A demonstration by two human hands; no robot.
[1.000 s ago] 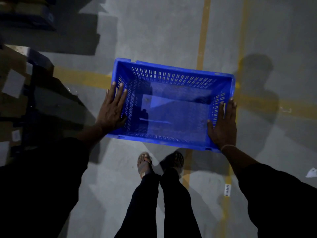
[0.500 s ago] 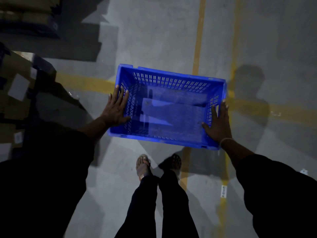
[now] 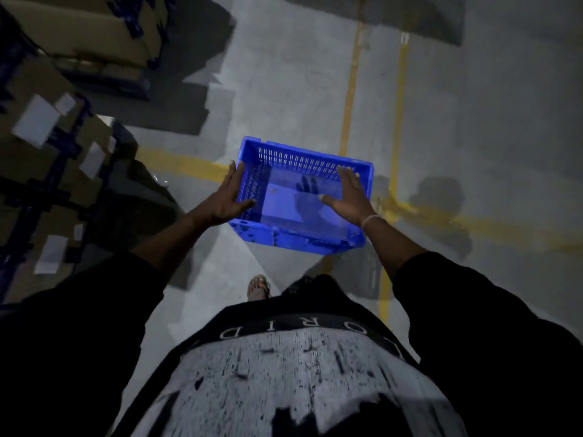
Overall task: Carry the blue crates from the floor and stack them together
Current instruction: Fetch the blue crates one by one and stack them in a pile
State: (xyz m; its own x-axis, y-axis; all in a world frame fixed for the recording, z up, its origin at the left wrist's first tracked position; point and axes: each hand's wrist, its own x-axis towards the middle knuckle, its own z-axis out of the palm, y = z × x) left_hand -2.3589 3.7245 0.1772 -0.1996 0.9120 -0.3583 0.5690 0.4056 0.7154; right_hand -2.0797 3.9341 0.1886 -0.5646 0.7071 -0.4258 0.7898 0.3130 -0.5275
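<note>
Below, a bright blue crate (image 3: pixel 303 197) with slotted walls sits between the spread left hand (image 3: pixel 227 197) and right hand (image 3: pixel 351 198).

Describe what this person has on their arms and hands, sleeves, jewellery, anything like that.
Both arms wear loose black sleeves ending partway down the forearm, leaving wrists and hands bare. The right hand has a thin pale bangle round the wrist. The left hand shows no ring, band or glove. The black top carries a large pale print with light capital letters.
</note>
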